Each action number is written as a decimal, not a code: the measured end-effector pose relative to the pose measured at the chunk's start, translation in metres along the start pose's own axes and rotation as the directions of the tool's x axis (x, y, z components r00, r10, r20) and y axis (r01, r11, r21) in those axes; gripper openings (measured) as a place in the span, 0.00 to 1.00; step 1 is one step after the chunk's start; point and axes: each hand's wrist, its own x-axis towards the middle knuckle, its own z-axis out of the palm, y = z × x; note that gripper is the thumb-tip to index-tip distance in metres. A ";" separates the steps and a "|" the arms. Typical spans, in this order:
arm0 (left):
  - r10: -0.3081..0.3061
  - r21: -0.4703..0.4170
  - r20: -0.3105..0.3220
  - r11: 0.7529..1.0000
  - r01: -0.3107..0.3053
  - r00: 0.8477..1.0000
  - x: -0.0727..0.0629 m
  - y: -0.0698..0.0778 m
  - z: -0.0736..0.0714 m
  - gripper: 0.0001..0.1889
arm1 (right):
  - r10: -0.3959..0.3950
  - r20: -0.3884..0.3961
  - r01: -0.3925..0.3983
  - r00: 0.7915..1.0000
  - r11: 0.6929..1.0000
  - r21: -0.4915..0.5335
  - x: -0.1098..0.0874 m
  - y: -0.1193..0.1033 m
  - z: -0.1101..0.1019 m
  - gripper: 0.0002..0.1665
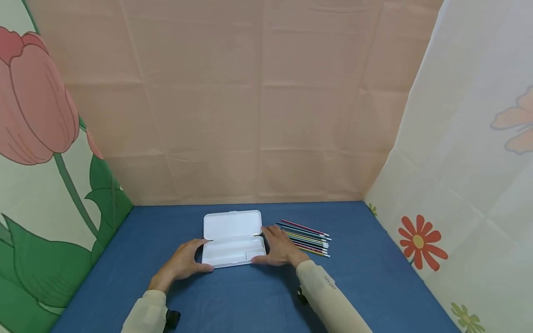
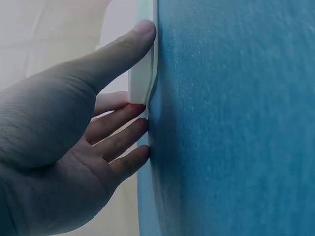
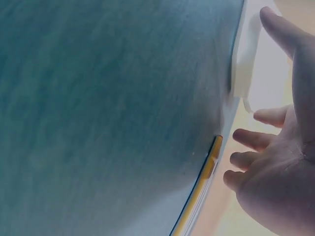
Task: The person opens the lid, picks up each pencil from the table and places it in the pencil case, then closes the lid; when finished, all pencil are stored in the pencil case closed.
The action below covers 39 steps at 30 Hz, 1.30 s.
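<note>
Item: white case (image 1: 226, 252), open, flat on a blue-covered worktop (image 1: 233, 300). Long axis ran left to right, across the front of the person. Lid (image 1: 232, 225) swung back on the far side, inner face showing.

Item: left hand (image 1: 183, 263), at the case's left end. Thumb reached to the near corner; the other fingers stood at the end and toward the hinge. Fingers extended and parted, pinching nothing that could be made out.

Item: right hand (image 1: 281, 247), at the case's right end. Thumb lay by the near right corner, the forefinger by the hinge; fingers spread, thumb well away from them. Firm contact with the case could not be told.

Relation: the case lay between the two hands, inward of both sets of fingers, with neither hand clearly nearer.

Item: bundle of pencils (image 1: 310, 238), various colours, laid roughly side by side to the right of the case, just beyond the right hand, which was the nearer one. Their length slanted from far left to near right.

Item: beige cloth backdrop (image 1: 258, 101), creased, behind the worktop.
</note>
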 end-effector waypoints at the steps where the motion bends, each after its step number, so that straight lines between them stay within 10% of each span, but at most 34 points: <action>1: 0.000 0.000 -0.002 1.000 0.000 1.000 0.000 0.000 0.000 0.53 | -0.009 -0.005 0.009 1.000 1.000 0.001 -0.001 0.001 -0.001 0.68; 17: -0.027 0.003 -0.001 1.000 0.027 1.000 0.000 0.005 -0.001 0.54 | -0.083 -0.107 0.098 0.991 0.984 0.147 -0.050 0.044 -0.031 0.50; 39: -0.049 0.007 0.010 0.999 0.049 0.999 0.003 0.005 0.001 0.54 | -0.027 -0.200 0.046 0.979 0.995 0.092 -0.096 0.098 -0.047 0.36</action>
